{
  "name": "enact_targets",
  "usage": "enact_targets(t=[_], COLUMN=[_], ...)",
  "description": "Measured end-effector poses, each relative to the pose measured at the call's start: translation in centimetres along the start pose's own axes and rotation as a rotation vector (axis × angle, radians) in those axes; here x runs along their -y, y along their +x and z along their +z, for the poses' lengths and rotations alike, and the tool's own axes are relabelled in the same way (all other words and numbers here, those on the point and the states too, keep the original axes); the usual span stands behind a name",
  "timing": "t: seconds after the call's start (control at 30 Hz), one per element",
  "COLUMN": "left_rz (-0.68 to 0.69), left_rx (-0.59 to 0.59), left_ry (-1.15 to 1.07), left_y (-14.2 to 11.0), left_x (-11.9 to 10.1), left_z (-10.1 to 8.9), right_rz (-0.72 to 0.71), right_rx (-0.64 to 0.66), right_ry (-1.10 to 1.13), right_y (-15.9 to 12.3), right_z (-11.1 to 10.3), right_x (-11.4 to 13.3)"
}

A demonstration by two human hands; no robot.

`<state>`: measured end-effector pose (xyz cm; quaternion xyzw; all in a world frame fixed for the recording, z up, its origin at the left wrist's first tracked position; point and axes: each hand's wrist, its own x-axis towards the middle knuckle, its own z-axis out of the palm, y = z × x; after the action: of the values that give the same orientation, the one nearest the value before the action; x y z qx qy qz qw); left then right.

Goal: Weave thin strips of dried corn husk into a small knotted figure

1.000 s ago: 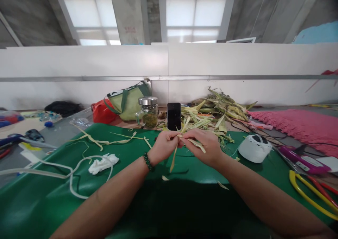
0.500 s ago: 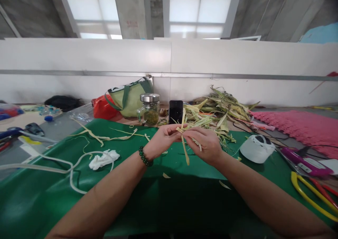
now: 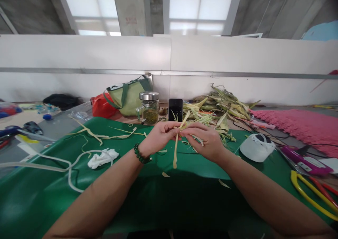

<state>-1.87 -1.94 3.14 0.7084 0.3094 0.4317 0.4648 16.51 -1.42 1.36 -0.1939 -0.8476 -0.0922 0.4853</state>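
Note:
Pale yellow corn husk strips (image 3: 175, 154) are pinched between my two hands, above the green mat (image 3: 163, 189). One strip hangs down and pokes up past the fingers. My left hand (image 3: 161, 136), with a dark green bead bracelet (image 3: 141, 153) at its wrist, grips the strips with thumb and fingers. From the right, my right hand (image 3: 204, 140) closes its fingertips on the same bundle, and a short pale end lies along its fingers. Where the strips cross is partly covered by the fingertips. Behind the hands stands a black phone (image 3: 175, 109).
A glass jar (image 3: 150, 112) with a metal lid and a green bag (image 3: 132, 97) stand behind. Husks (image 3: 224, 103) are heaped at the back right. A white roll (image 3: 256, 149), a purple device (image 3: 303, 160) and yellow-handled scissors (image 3: 303, 193) lie right; crumpled tissue (image 3: 102, 158) and white tubing (image 3: 70, 179) left.
The hanging husk strip has turned, its lower end swinging left and its upper end right. Both hands stay closed on the bundle. The view has shifted slightly.

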Motion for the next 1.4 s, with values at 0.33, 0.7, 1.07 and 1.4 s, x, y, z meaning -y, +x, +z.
enact_targets(t=[0.33,0.7,1.07,1.4], left_rz=[0.018,-0.019,0.010,0.023], left_rx=[-0.083,-0.206,-0.186,-0.229], left_ry=[-0.108,-0.104,-0.090,-0.038], left_y=[-0.1,-0.2,-0.3,0.0], left_x=[0.1,-0.1,0.0,0.3], left_z=[0.9,1.4,1.2,0.7], right_rz=[-0.048,-0.038,-0.029,0.036], right_rx=[-0.133,-0.137,-0.163,-0.083], right_ry=[-0.038,-0.039,0.015,-0.135], right_y=[0.4,0.0,0.1,0.4], right_z=[0.0,0.3,0.3,-0.2], right_x=[0.5,0.3,0.2,1.3])
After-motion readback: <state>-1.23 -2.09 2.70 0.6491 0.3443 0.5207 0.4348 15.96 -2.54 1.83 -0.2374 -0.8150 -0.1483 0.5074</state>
